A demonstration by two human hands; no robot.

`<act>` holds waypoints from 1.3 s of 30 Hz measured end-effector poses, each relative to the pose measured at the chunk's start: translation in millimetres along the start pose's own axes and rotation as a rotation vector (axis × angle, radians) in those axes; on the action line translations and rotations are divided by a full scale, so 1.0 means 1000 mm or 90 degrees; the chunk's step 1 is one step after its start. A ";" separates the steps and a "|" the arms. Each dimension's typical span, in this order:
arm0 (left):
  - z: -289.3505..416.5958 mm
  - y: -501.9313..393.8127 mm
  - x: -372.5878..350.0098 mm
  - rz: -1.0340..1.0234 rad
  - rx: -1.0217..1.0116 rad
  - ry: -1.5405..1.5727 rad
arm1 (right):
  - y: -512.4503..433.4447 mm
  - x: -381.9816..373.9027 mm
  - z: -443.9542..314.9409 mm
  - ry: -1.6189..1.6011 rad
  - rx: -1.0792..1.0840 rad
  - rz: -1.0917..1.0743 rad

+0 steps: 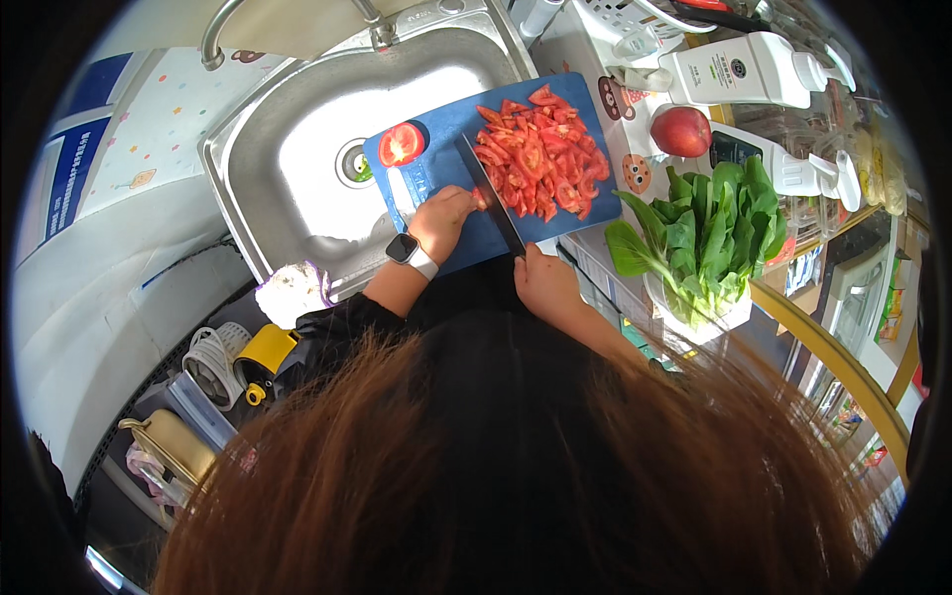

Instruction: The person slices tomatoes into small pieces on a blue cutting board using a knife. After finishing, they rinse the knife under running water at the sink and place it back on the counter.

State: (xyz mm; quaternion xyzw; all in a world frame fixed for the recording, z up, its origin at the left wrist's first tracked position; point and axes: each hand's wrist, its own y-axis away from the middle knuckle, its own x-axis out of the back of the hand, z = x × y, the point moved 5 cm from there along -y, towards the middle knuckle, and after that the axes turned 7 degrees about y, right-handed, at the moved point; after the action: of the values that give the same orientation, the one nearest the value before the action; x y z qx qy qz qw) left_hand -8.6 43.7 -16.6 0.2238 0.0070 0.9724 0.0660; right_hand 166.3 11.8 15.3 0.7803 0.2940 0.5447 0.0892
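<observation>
A blue cutting board (476, 253) lies across the right part of the sink. My right hand (545, 277) grips the handle of a kitchen knife (491, 197), whose blade rests on the board. Just left of the blade, my left hand (440, 216) pinches a small piece of tomato (479, 198); the fingertips partly hide it. Chopped tomato (539, 152) forms a heap on the blade's right side. Towards the board's far left corner sits a tomato half (401, 144), cut face showing. A watch with a white band is on my left wrist.
Beneath the board is a stainless steel sink (249, 178) with a faucet (381, 33). Leafy greens (706, 230) stand at the right in a pale container. Beyond them are a red apple (680, 132), a white pump bottle (732, 71) and a spray bottle (796, 171). A white cloth (291, 294) hangs at the sink's near edge.
</observation>
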 end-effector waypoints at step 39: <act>0.005 0.004 -0.012 0.091 0.099 -0.042 | -0.039 -0.025 -0.012 0.052 0.015 0.104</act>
State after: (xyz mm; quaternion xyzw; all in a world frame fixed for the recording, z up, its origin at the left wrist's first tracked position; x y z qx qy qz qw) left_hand 3.6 37.9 -16.9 0.2603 0.0641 0.9632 -0.0212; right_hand 135.5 27.2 -17.8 0.7797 0.2394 0.5781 0.0231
